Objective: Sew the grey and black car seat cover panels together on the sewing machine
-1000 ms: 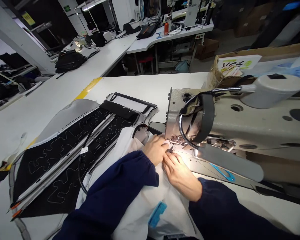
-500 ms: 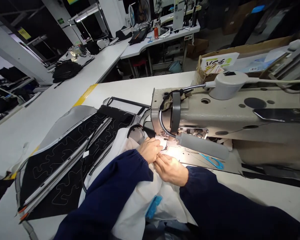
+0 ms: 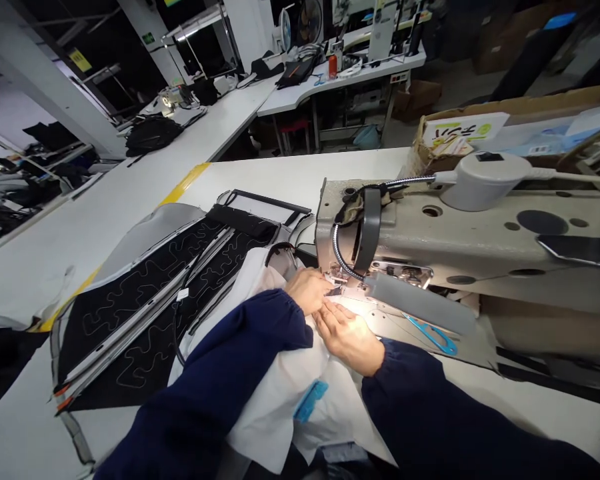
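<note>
My left hand (image 3: 309,289) and my right hand (image 3: 349,335) lie close together on white fabric (image 3: 290,387) at the needle area of a beige sewing machine (image 3: 460,233). The left hand's fingers are curled, pinching the fabric edge by the presser foot. On the cloth just in front of the needle, the fingers of my right hand are pressed together flat. A small lamp (image 3: 410,300) on a flexible neck lights the spot. A blue tag (image 3: 310,400) shows on the fabric below my wrists.
Black quilted panels with grey edging (image 3: 150,300) spread over the white table (image 3: 290,173) to the left. Blue scissors (image 3: 437,339) lie on the machine bed. A cardboard box (image 3: 485,127) sits behind the machine. Other work tables (image 3: 340,73) with bags and machines stand farther back.
Both hands stay at the needle. The right hand has flattened slightly on the cloth. The view has shifted a little as my head moved.
</note>
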The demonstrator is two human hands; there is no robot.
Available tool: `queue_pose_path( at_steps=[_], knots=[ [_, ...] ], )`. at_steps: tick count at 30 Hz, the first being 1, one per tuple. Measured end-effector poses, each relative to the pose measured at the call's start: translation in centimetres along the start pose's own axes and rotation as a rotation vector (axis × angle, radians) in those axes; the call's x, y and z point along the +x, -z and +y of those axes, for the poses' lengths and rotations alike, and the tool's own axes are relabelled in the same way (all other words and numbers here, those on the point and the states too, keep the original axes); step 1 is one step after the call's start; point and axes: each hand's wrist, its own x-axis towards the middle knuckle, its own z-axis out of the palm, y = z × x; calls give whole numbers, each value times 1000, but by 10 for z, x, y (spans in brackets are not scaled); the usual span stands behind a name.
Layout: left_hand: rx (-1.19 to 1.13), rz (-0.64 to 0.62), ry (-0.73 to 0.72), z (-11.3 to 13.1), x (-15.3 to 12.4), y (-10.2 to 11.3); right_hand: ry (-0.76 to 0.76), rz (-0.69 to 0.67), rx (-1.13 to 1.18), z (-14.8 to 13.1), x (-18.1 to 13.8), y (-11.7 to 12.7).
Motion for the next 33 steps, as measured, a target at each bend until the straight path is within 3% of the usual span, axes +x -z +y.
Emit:
queue_pose_path(
  at_steps=[10,17,22,24,27,30,32,33],
  knots=[
    [89,-30,-115,4,0,-6,-17,-105,25,5,6,5],
    [107,16,-117,5,10,-6,-124,-200,111,12,3,3],
    [139,28,-93,18,11,-11,-184,-107,246,15,5,1],
    [176,51,-84,25,-3,-2,-178,-93,296,16,2,5],
    [333,150,-10,24,-45,26,-259,-91,381,10,-12,25],
    [420,246,317,-1,-101,57,-518,-74,628,-22,-36,58],
    [283,202,511,-23,-134,70,-740,-93,935,-60,-47,76],
    [166,153,545,-32,-147,75,-860,-165,1117,-83,-48,81]
  ],
)
